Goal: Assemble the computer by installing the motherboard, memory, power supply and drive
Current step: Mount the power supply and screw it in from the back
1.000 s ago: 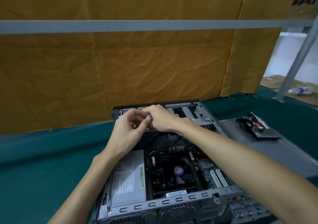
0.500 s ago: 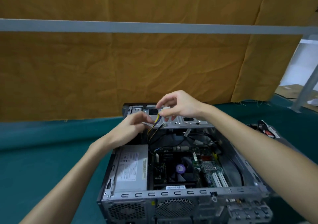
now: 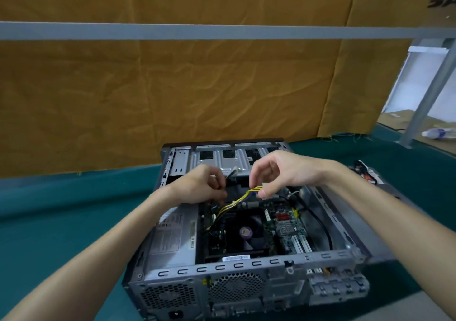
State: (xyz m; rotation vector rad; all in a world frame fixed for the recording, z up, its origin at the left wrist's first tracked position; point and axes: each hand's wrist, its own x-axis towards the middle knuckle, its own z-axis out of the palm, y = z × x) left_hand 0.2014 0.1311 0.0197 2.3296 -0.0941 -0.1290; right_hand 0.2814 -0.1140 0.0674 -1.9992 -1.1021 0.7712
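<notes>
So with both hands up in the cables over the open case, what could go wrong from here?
1. The right hand pinches the yellow-and-black cable near its connector; pulling could strain the wires.
2. That cable hangs slack above the CPU fan and could end up lying on it.
3. The left hand holds a second connector; the two plugs could get mixed up.

- Your cable bundle (image 3: 237, 201) above the computer case (image 3: 246, 266) is yellow and black (one strand looks blue).
- The case is grey, with honeycomb vents.
- Beneath it, your table cover (image 3: 74, 209) is teal.
- Behind it, the backdrop (image 3: 172, 86) is mustard.
</notes>
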